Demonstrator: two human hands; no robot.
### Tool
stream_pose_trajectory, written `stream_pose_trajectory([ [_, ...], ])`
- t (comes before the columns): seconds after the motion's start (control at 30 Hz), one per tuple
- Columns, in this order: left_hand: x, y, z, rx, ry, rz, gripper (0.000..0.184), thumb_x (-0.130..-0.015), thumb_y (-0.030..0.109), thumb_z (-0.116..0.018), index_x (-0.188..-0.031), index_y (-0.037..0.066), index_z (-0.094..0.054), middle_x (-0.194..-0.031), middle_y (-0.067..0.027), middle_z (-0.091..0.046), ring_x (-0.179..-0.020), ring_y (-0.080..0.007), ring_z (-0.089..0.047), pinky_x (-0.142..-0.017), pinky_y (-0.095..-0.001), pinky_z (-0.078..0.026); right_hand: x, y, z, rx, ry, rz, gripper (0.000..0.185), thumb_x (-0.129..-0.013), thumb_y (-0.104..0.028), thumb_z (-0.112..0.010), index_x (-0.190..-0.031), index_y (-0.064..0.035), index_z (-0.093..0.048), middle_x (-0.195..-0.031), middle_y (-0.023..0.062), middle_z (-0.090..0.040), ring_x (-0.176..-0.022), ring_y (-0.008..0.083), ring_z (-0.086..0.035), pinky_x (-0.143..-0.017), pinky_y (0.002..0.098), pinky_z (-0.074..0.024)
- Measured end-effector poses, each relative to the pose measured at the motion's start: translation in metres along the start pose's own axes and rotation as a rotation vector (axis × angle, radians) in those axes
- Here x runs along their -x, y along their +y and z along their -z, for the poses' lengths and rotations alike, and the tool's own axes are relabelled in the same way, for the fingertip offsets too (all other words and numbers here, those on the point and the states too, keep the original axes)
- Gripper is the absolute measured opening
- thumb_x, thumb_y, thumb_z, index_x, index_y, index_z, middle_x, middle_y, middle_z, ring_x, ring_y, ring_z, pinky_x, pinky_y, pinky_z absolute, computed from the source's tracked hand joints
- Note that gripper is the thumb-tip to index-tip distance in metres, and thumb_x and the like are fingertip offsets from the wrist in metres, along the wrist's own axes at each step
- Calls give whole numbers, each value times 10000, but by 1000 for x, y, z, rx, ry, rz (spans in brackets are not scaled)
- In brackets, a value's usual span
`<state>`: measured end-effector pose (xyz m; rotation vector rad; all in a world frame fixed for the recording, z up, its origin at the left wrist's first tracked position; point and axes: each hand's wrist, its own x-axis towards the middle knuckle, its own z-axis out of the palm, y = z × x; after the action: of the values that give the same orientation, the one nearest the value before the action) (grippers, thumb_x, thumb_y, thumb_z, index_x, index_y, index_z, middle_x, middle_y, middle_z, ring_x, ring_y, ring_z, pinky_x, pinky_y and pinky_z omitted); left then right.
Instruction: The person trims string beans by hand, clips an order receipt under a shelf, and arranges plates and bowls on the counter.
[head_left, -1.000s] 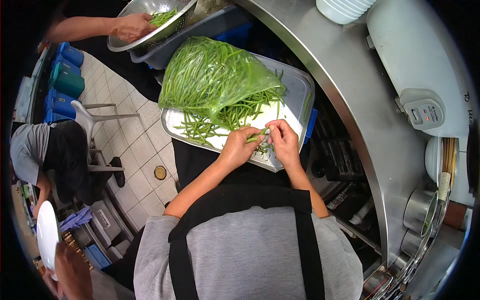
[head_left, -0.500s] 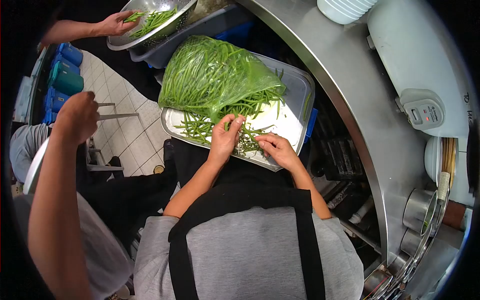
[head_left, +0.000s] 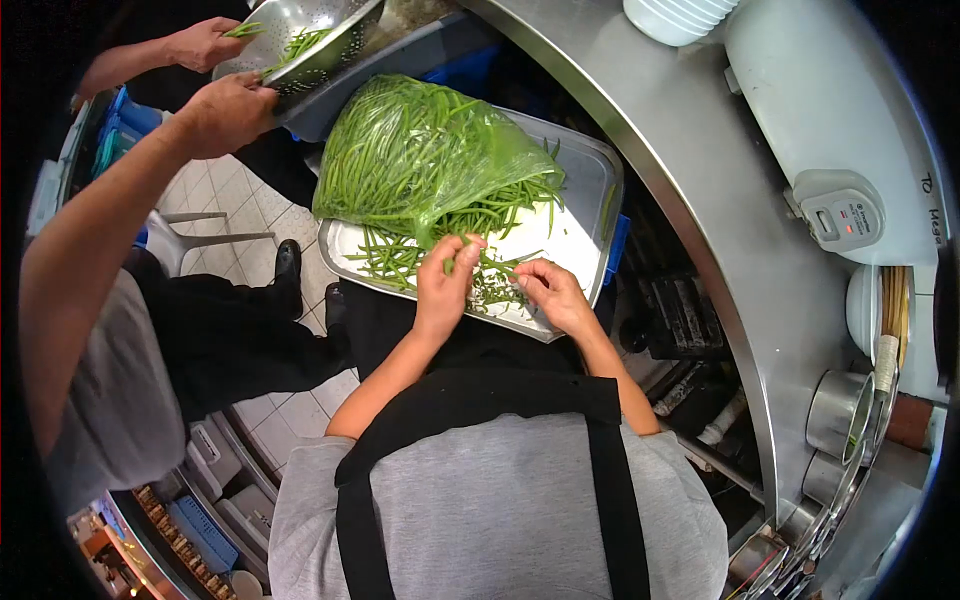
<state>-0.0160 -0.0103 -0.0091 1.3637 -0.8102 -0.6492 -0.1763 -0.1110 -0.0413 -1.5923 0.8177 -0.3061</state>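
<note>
A clear plastic bag full of green beans point(head_left: 420, 150) lies on a metal tray point(head_left: 585, 150), with loose beans point(head_left: 385, 258) spilling from its mouth. Over the tray's near part, my left hand point(head_left: 445, 285) is closed on green beans. My right hand point(head_left: 555, 295), just to the right, pinches what looks like the end of a bean. Small cut bits point(head_left: 495, 290) lie between and under my hands.
A co-worker's hand point(head_left: 205, 45) holds beans beside a metal colander point(head_left: 345, 45); another person's hand point(head_left: 232, 112) is at its rim. A steel counter point(head_left: 700, 180) curves along the right, bearing stacked white bowls point(head_left: 675, 18). Pots point(head_left: 835, 415) stand lower right.
My hands have moved apart from each other and a little left. Another person has come in from the left and reached to the colander. The co-worker's hand has lifted beans out of it.
</note>
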Motion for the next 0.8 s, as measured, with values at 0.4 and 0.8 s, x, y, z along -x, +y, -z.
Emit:
stream_pose_trajectory([
  [0.4,-2,15,5,644,1,354,160,-956,236,-494,-882,95,-509,-696,29,-440,-493,-45,-332,-443,-183,-270,-10,-15,38,1118,235,266,103,-773,-127,-584,-793,-57,-657,-780,137,-598,-718,313,-629,-593,411,-526],
  [0.8,7,-3,7,755,-24,649,164,-917,222,-574,-957,68,-537,-569,49,-375,-444,-61,-361,-388,-213,-296,-22,4,67,1339,472,200,153,-778,-99,-516,-874,-13,-598,-881,193,-601,-849,351,-600,-721,454,-496],
])
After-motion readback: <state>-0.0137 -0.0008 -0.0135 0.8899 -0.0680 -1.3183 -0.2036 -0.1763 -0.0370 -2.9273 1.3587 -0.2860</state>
